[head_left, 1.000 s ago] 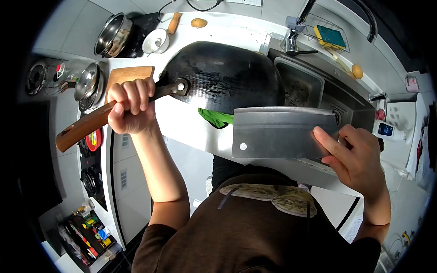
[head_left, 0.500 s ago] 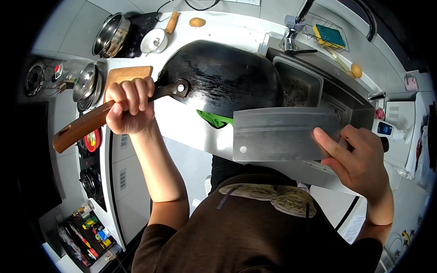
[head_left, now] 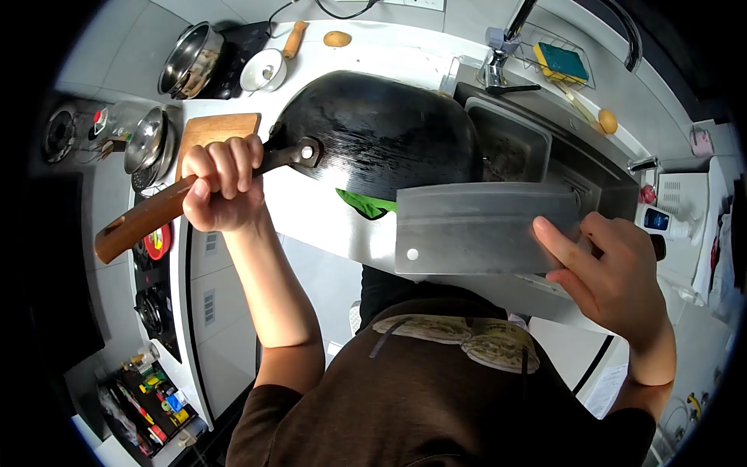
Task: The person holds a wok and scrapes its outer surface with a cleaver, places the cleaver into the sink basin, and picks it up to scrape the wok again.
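My left hand is wrapped around the brown wooden handle of a black wok. The wok is tilted so that its scratched, dark underside faces me; what is inside it is hidden. In my right hand is a cleaver, gripped by its dark handle, with fingers resting along the broad grey blade. The blade hangs flat toward me just below the wok's near right edge. Something green and leafy-looking peeks out from under the wok.
A wooden cutting board, white bowl, rolling pin and potato lie on the counter. A steel pot stands at the back left. The sink and faucet are right, near a sponge.
Almost nothing differs. The wok has dipped very slightly and its handle end has shifted a little right, while the cleaver has drifted slightly left.
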Available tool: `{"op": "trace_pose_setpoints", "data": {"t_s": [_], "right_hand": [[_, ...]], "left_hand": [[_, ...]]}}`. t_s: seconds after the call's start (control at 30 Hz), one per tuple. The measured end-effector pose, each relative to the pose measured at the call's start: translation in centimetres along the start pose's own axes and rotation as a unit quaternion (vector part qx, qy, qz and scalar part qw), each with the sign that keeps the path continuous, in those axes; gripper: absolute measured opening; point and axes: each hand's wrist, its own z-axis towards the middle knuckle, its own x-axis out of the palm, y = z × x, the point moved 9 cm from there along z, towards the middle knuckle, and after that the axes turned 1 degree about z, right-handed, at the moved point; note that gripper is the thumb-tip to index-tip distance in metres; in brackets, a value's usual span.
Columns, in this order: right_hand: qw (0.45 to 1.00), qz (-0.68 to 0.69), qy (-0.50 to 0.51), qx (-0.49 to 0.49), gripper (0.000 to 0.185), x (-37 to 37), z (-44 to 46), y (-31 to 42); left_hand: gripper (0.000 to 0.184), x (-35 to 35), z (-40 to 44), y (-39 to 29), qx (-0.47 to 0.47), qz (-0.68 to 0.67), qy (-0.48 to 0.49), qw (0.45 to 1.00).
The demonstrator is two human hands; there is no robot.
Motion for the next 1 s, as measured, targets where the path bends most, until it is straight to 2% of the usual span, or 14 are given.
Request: {"op": "trace_pose_setpoints", "data": {"t_s": [0.43,0.5,0.83,1.0], "right_hand": [[1.000,0.027,-0.008,0.013,0.054,-0.43,0.35,0.75],[0.998,0.036,0.000,0.052,0.043,-0.46,0.03,0.27],[0.995,0.067,0.022,0.074,0.045,-0.27,-0.22,0.21],[0.996,0.073,0.006,0.054,0.043,-0.37,0.00,0.55]], "left_hand": [[0.025,0.28,0.19,0.01,-0.002,0.015,-0.009,1.000],[0.025,0.19,0.12,0.04,-0.003,0.004,-0.010,1.000],[0.025,0.25,-0.18,-0.05,0.004,0.001,-0.026,1.000],[0.025,0.51,-0.22,-0.08,0.001,0.013,-0.022,1.000]]}}
